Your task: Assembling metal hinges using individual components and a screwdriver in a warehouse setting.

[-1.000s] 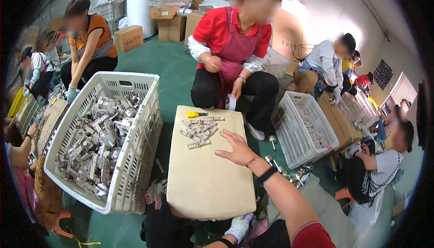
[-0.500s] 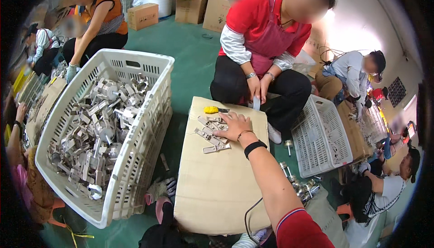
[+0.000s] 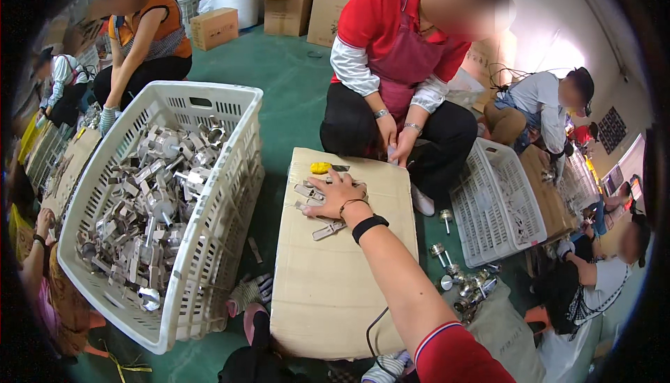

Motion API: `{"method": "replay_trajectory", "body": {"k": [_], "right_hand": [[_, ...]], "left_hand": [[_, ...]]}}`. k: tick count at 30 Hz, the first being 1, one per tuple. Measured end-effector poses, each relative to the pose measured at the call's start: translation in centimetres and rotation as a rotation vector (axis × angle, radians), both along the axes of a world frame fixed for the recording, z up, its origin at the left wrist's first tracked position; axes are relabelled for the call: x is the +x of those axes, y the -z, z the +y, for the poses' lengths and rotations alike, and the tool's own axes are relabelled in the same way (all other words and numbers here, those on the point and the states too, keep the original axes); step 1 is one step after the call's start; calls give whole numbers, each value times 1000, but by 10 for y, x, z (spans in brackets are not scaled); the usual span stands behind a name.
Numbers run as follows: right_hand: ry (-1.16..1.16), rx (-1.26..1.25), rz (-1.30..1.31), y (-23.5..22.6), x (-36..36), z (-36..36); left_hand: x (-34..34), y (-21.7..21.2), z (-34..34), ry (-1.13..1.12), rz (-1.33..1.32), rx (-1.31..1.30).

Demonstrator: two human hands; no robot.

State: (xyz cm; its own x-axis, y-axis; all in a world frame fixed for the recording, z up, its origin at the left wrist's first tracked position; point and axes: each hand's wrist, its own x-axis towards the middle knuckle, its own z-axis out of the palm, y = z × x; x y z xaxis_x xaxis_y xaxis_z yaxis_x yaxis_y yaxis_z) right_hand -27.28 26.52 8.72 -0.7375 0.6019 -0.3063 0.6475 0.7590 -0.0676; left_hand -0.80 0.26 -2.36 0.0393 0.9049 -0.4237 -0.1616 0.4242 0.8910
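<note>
My right hand (image 3: 338,196) reaches over the cardboard-topped surface (image 3: 335,292) with fingers spread, palm down, on a cluster of flat silver metal pieces. It covers some of them. One flat metal piece (image 3: 328,230) shows below the hand, and others stick out past the thumb and fingers. Just beyond the fingertips lies a yellow-handled tool (image 3: 321,168) with a dark end. My left hand is out of the picture.
To the left stands a white plastic crate (image 3: 171,313) heaped with metal parts (image 3: 157,201). Across from me sits a person in a red shirt and apron (image 3: 408,55), both hands together around a small piece. On the right are another crate (image 3: 499,205) and shiny metal fittings (image 3: 471,285).
My right hand has shifted left over the metal pieces, covering more of them. The person across has lifted one hand slightly, with fingers around the small piece.
</note>
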Motion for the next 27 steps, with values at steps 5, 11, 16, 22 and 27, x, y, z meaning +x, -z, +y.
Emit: {"method": "replay_trajectory", "body": {"k": [5,11,16,22,27], "right_hand": [[-43,-10,49,8,26,-14],[10,-29,80,-1,70,-71],[-3,-54,78,6,112,-113],[9,-73,70,-6,139,-159],[61,-144,153,-14,163,-168]], "left_hand": [[34,58,7,-42,-31,63],[46,97,7,-230,-388,85],[16,39,9,7,139,200],[10,54,-3,101,522,444],[32,93,12,79,145,189]]}}
